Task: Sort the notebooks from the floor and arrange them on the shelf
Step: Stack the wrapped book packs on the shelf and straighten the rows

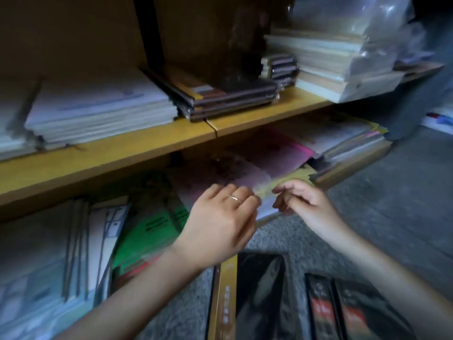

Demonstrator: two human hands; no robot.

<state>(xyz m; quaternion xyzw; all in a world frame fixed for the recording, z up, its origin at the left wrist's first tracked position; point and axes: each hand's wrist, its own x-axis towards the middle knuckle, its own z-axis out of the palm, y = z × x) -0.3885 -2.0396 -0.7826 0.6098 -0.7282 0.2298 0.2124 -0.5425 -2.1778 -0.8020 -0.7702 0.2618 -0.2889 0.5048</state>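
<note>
Shelving (117,155) in yellowish wood, running from 9 o'clock up towards 2 o'clock, lower bay dim beneath it, whole view smeared by motion. Grey carpet (392,197) from 3 to 6 o'clock. On the upper board: pale stack (98,111) at 10 o'clock, cut off at the left edge; dark-covered stack (228,94) at 12 o'clock; plastic-wrapped pile (331,60) at 1 o'clock, contents hard to make out through the wrap. In the lower bay: pale flat piles (36,266) at 8 o'clock, running out of frame; green notebook (152,224) just right of them, print illegible; pink notebook (264,155) near centre, back part lost in shadow. On the carpet at 6 o'clock, dark notebooks (259,298) with a yellow spine, red-marked notebooks (343,317) beside them, all cropped by the bottom edge. Left hand (220,222) at centre, knuckles up, fingers bent down at the near edge of the yellow-green notebook (291,180); fingertips hidden, so grip or mere touch impossible to tell. Right hand (304,204) at 3 o'clock of it, fingers curled, thumb and fingertip pinching that same edge. Notebook itself at the front of the lower bay, mostly blur. Thin ring (235,198) on the left hand
</note>
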